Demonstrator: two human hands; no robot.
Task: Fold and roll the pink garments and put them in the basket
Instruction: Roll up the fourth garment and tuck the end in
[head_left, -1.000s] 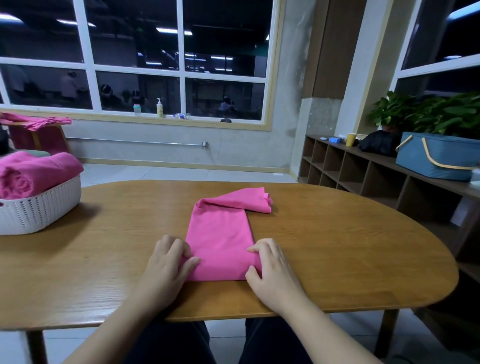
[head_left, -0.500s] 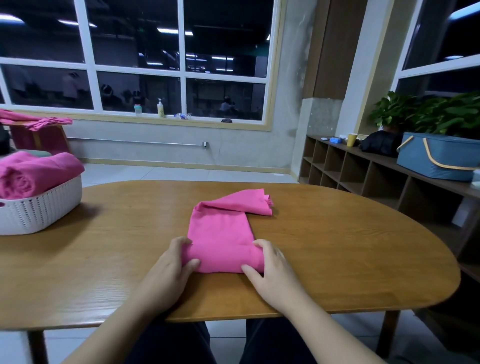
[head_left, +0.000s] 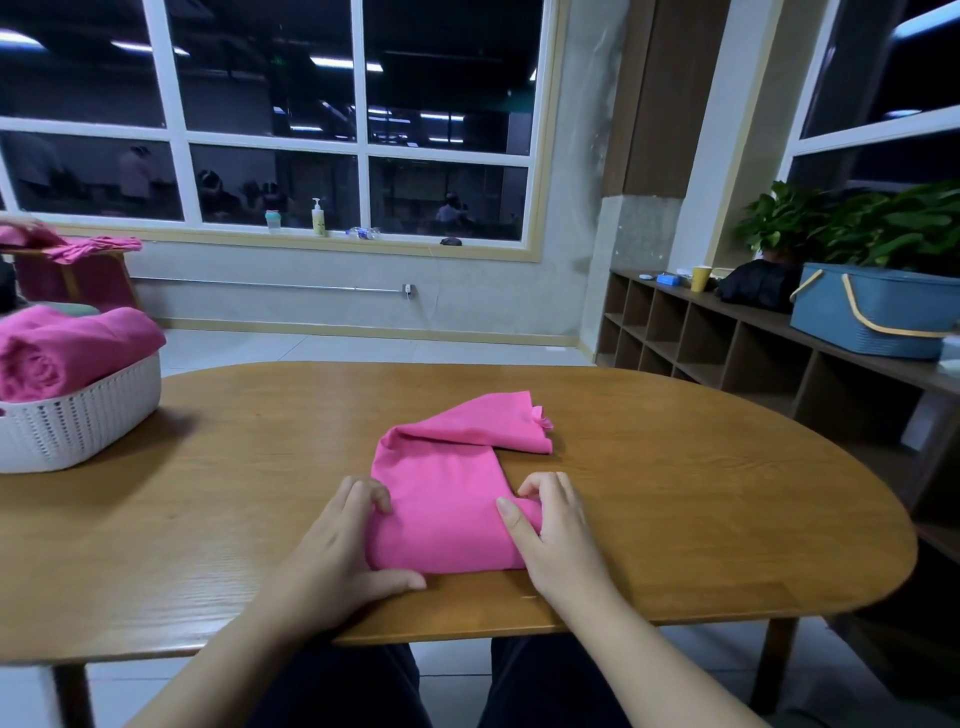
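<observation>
Since a moment ago the near end of the pink garment has rolled farther up the wooden table. The left hand and right hand curl around the roll's two ends, fingers over its top, thumbs beneath.

My left hand and right hand grip the near end of the pink garment on the table, fingers curled over the rolled edge, thumbs at it. Far end is folded over to the right. White basket at far left holds rolled pink garments.
</observation>
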